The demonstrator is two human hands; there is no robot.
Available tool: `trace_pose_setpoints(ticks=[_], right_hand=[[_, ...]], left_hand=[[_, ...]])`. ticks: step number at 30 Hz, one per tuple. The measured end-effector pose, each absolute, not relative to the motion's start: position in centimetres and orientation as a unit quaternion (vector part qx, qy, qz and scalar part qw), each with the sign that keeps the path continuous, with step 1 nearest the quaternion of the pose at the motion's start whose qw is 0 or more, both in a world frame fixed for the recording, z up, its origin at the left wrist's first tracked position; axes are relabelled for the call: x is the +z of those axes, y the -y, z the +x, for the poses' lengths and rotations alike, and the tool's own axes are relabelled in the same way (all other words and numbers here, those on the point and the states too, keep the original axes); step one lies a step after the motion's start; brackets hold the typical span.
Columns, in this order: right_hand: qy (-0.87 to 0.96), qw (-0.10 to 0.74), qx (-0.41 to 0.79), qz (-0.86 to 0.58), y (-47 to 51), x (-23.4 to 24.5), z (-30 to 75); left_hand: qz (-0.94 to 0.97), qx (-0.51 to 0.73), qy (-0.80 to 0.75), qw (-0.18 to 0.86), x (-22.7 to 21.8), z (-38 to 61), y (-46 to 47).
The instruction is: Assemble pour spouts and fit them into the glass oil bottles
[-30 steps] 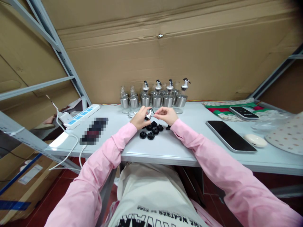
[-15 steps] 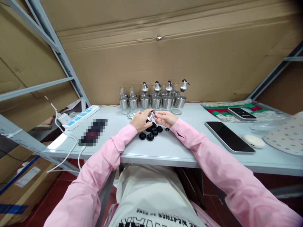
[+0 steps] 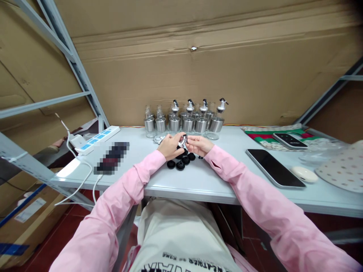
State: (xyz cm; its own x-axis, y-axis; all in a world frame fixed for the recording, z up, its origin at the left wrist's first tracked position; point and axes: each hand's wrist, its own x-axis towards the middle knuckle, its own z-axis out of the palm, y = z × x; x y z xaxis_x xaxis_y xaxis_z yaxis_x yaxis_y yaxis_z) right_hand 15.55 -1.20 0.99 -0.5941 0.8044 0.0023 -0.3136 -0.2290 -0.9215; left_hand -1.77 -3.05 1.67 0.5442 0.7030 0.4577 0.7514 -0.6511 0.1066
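My left hand and my right hand meet over the pale table, fingers pinched together on a small silver pourer spout held between them. Just below the hands lie several black round stoppers on the tabletop. Behind the hands stands a cluster of glass bottles with steel collars; some carry silver and black pourer tops, and the two at the left have none.
A white power strip with cables lies at the left, beside a blurred dark object. To the right are a dark tablet, a phone on striped cloth, a white oval case and a dotted fabric. Cardboard backs the table.
My two hands have closed in on each other around the spout. The view has shifted slightly downward.
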Motion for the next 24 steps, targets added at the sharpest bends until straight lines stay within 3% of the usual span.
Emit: trace_pose_setpoints(ticks=[24], right_hand=[[0.568, 0.423, 0.65, -0.277, 0.92, 0.37, 14.71]], left_hand=[[-0.878, -0.26, 0.401, -0.002, 1.46, -2.11, 2.85]])
